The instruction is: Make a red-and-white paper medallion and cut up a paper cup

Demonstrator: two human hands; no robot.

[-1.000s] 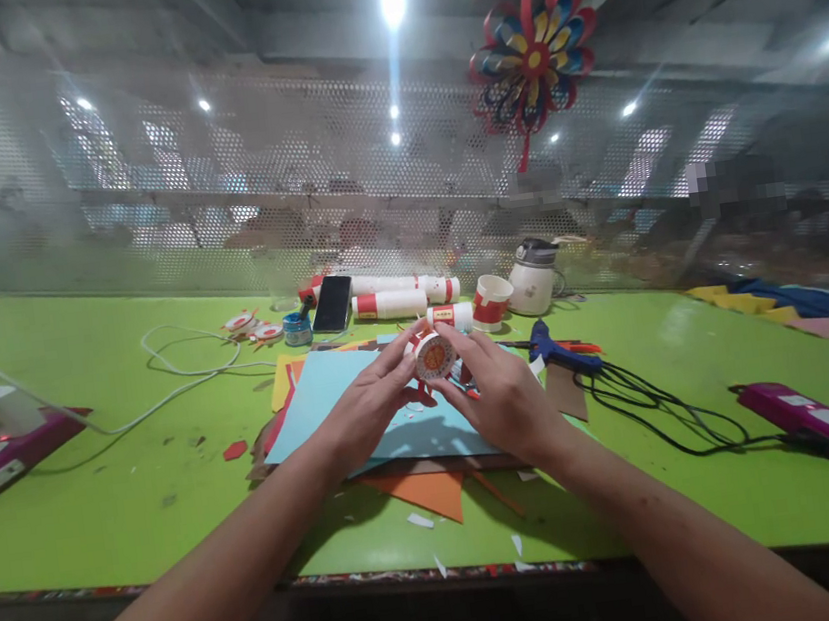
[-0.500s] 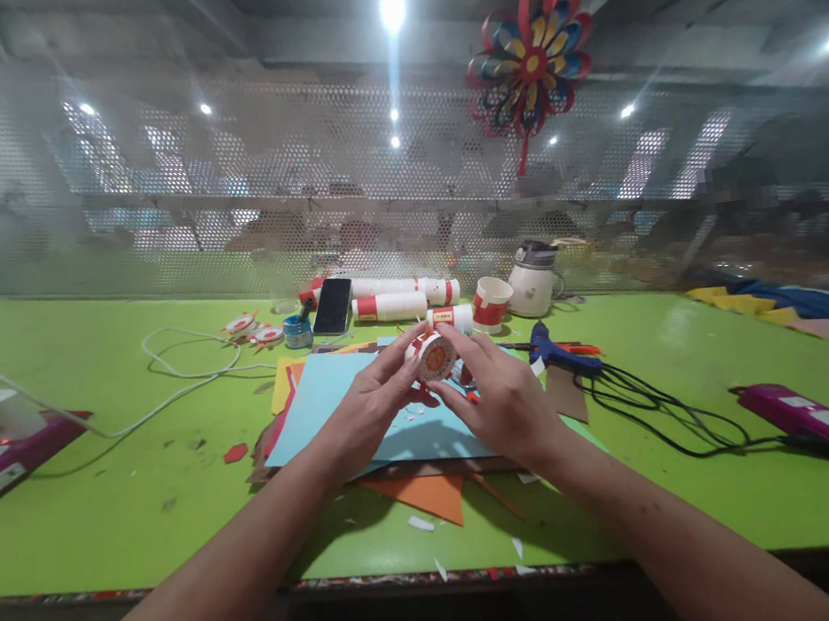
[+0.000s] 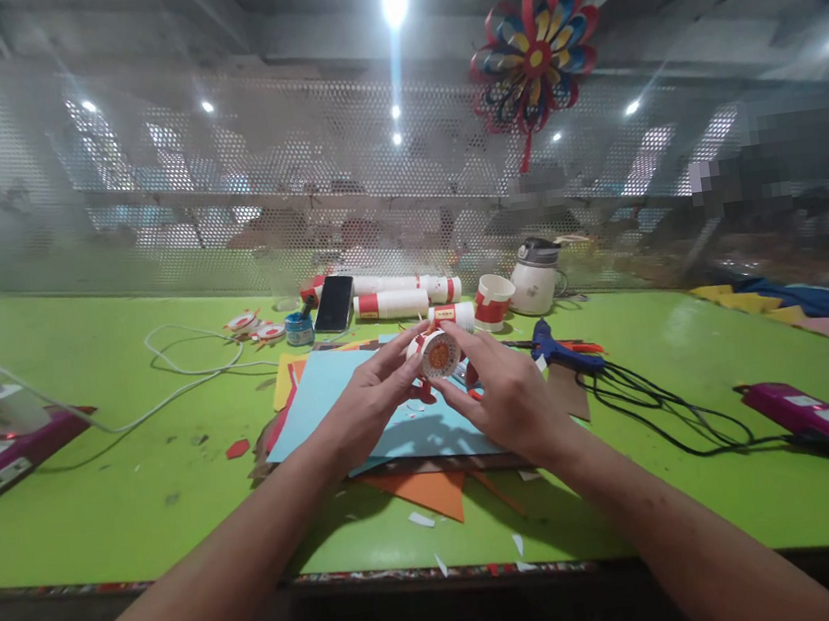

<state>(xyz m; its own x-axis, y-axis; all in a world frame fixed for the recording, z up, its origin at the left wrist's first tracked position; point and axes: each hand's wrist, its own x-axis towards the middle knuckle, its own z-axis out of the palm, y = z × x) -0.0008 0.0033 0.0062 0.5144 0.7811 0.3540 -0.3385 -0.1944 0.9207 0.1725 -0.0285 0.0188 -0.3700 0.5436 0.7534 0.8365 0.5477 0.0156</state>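
Between both hands is a small round paper-cup craft (image 3: 439,356), white with an orange printed disc facing me and red bits at its edge. My left hand (image 3: 375,393) pinches its left side, fingers closed on it. On the opposite side, the thumb and fingers of my right hand (image 3: 511,394) grip the rim. Underneath lies a light-blue paper sheet (image 3: 318,388) on a stack of coloured paper, with small scraps on it. Just behind the craft, a white and red paper cup (image 3: 453,319) lies on its side, partly covered by my fingers.
On the green table (image 3: 144,515) stand a red-and-white paper cup (image 3: 493,303), a kettle-like jug (image 3: 534,281) and a blue paint jar (image 3: 300,330). A phone (image 3: 334,303) leans near stacked cups (image 3: 391,304). A blue glue gun (image 3: 562,348) trails black cords toward a purple power strip (image 3: 821,417).
The craft stays in both hands and is turned slightly, its printed disc facing me a little more. The whole view has shifted a bit.
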